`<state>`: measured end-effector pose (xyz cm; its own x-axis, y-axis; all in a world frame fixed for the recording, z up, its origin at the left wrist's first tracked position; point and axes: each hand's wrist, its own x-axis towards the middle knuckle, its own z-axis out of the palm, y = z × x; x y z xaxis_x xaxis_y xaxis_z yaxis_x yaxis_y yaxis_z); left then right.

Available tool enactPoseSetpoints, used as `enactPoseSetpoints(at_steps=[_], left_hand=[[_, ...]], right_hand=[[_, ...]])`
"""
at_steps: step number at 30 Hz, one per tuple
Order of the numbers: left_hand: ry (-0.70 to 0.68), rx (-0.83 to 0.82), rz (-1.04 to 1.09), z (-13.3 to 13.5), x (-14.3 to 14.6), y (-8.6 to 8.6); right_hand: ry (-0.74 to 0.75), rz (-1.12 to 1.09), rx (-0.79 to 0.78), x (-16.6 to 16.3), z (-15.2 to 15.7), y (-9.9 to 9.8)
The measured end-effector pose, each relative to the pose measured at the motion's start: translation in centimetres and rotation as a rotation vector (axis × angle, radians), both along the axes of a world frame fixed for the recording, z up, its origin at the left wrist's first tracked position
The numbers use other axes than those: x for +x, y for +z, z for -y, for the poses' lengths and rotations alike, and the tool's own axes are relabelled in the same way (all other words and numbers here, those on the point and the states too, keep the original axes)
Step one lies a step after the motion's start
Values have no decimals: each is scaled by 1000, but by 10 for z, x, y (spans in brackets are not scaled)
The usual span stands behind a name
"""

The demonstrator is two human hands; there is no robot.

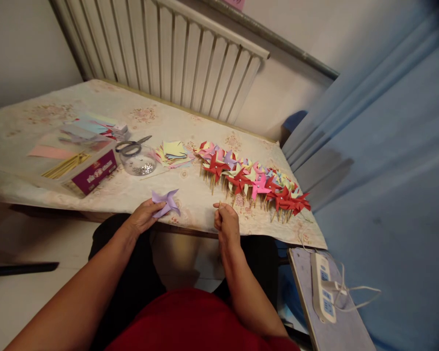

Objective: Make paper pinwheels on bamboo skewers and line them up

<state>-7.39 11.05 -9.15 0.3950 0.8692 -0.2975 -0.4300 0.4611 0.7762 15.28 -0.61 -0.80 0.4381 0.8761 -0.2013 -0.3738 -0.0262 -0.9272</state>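
Observation:
Pinched in my left hand (146, 214) is a lilac paper pinwheel (167, 204) with its blades folded in, held over the table's front edge. My right hand (227, 222) is closed, thumb against fingers. It seems to hold a thin wooden stick, of which only a pale tip shows; the rest is hidden. Right of that hand, many finished pinwheels (259, 186) in red, pink, yellow and lilac stand close together on thin sticks. Beyond my left hand is a round clear tub (139, 165) of small shiny pins, with scissors (133, 146) lying across its rim.
A clear plastic box (68, 180) with a purple label holds thin sticks at the left. Paper squares (173, 152) are stacked behind the tub. The floral cloth (190, 183) covers the table. A power strip (322, 287) lies on a side surface, beside a blue curtain (384, 161).

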Motion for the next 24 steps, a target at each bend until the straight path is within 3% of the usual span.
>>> enactPoseSetpoints(at_steps=[24], left_hand=[[7,-21,6,3,2,9]], right_hand=[[25,-30,37,-3,2,2]])
